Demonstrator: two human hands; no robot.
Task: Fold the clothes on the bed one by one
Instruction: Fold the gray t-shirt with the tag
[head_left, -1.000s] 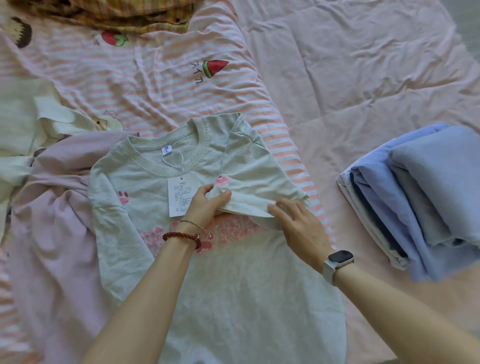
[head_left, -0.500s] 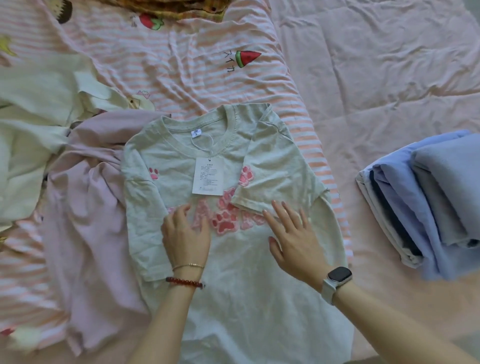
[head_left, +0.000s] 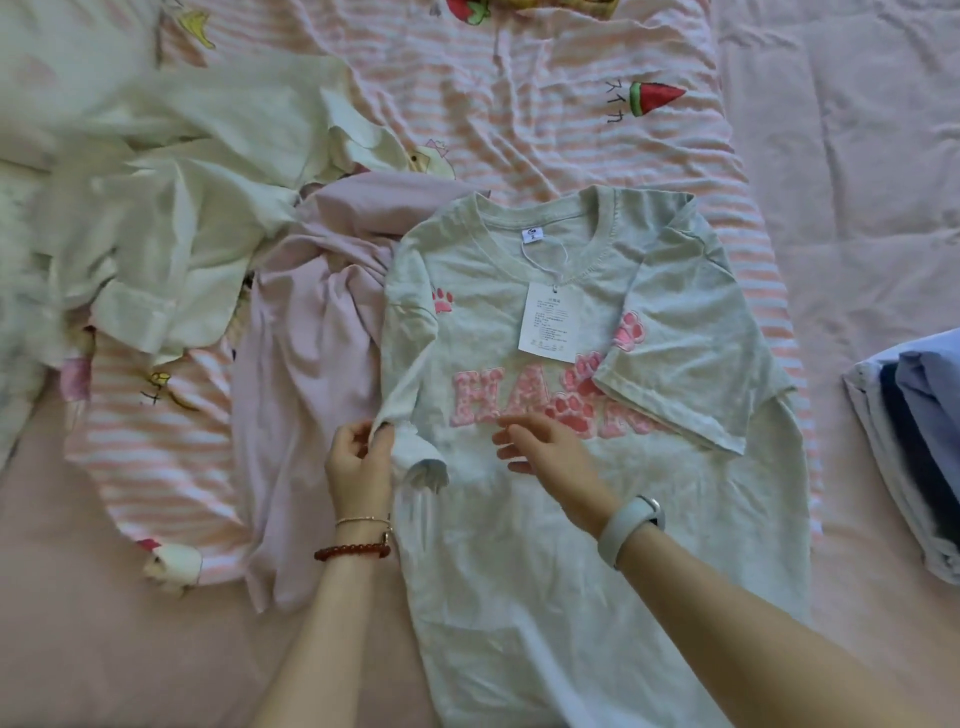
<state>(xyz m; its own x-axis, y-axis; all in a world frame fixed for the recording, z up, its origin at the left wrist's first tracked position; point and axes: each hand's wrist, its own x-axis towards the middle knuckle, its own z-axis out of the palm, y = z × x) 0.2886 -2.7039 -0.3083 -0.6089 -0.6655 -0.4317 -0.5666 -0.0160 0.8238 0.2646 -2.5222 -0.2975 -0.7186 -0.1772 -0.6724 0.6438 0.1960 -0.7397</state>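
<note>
From the head camera, a grey T-shirt (head_left: 597, 519) lies face up on the bed (head_left: 857, 208), neck toward the far side, its hem running out of the bottom edge of the picture. Its right sleeve (head_left: 691, 374) is folded inward over the chest and hides the end of the pink lettering (head_left: 524, 400); only "HA" and some paw prints read clearly. A paper hang tag (head_left: 553, 322) on a thin string lies below the collar; its print is too small to read.

The left hand (head_left: 361, 462) sits at the shirt's left edge, its fingers (head_left: 382, 441) curled and pinching the bunched left sleeve (head_left: 415, 447), whose cuff stands rolled open just beside the thumb. Two bracelets circle that wrist. The right hand (head_left: 550, 457) reaches across the chest just below the lettering, fingers spread and loosely straight, holding nothing; whether the fingertips touch the cloth I cannot tell, since they are slightly blurred. A pale watch (head_left: 631, 525) is on that wrist.

To the left, a lilac garment (head_left: 306, 374) lies crumpled, partly under the grey shirt. Beyond it a white garment (head_left: 171, 223) is heaped and blurred, its shape hard to make out. A pink-striped sheet (head_left: 519, 104) with fruit prints lies beneath them. At the right edge a stack of folded blue clothes (head_left: 914, 452) is cut off by the frame.
</note>
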